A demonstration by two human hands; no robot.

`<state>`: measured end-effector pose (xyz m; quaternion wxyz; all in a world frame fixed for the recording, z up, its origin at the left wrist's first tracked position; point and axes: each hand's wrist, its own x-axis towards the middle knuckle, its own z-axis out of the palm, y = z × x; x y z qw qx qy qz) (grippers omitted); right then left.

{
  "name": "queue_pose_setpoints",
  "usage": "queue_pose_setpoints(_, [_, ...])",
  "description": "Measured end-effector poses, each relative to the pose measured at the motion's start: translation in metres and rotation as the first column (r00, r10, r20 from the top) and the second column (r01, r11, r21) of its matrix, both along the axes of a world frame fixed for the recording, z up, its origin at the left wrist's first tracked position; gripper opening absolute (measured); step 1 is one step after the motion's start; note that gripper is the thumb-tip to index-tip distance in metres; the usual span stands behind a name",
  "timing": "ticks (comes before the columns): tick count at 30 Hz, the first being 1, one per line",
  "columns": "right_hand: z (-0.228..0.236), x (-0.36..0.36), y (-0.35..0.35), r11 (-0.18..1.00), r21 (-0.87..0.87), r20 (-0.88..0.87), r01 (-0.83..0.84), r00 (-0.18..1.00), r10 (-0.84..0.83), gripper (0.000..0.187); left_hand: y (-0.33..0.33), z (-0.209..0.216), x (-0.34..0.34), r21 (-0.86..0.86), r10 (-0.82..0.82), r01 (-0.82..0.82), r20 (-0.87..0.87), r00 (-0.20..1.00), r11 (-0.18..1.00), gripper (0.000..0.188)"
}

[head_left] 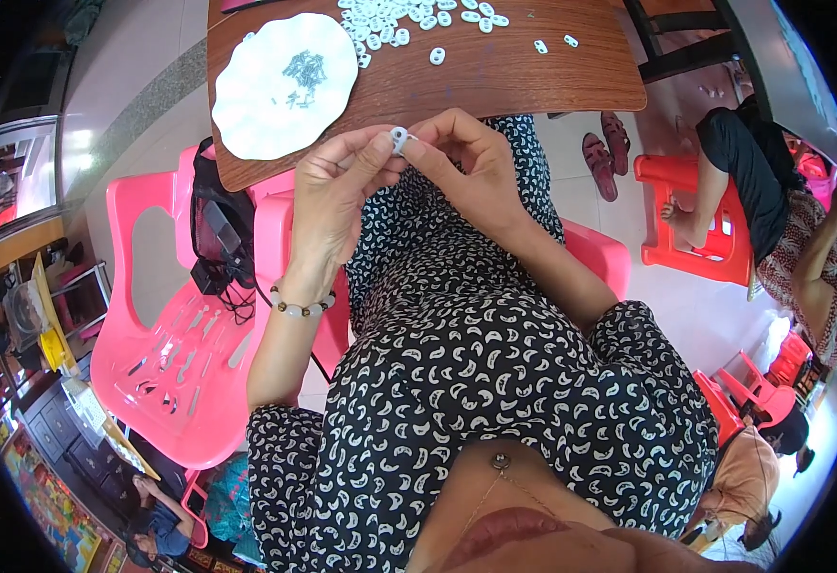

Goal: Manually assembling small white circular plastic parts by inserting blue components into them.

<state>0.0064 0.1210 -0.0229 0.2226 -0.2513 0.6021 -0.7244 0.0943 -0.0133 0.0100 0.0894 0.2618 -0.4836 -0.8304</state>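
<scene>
White piece (398, 137) in left grip (347, 177); right grip (466, 162) against it

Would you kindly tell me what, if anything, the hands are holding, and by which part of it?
A small white holed piece: the left hand holds it by its left side; the right hand is at its right side, exact contact unclear.

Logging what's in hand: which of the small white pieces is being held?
The piece pinched in the left hand, with the right hand close against it. It is off the table; the others lie loose there.
</scene>
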Motion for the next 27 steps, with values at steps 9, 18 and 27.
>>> queue_pose_setpoints(9, [0.001,-0.006,0.008,0.991,-0.053,0.003,-0.122,0.992,0.123,0.035,-0.001,-0.001,0.003,0.127,-0.090,0.093,-0.026,0.996,0.988,0.021])
queue_pose_setpoints(18, [0.001,-0.012,0.012,0.951,-0.142,0.001,-0.275,0.960,0.278,0.034,-0.002,-0.002,0.005,0.210,-0.148,0.155,-0.049,0.988,0.965,0.020])
queue_pose_setpoints(27, [-0.003,-0.016,0.017,0.967,-0.059,-0.154,-0.248,0.959,0.236,0.031,-0.002,-0.004,0.004,0.313,-0.183,0.180,-0.020,0.983,0.933,0.021])
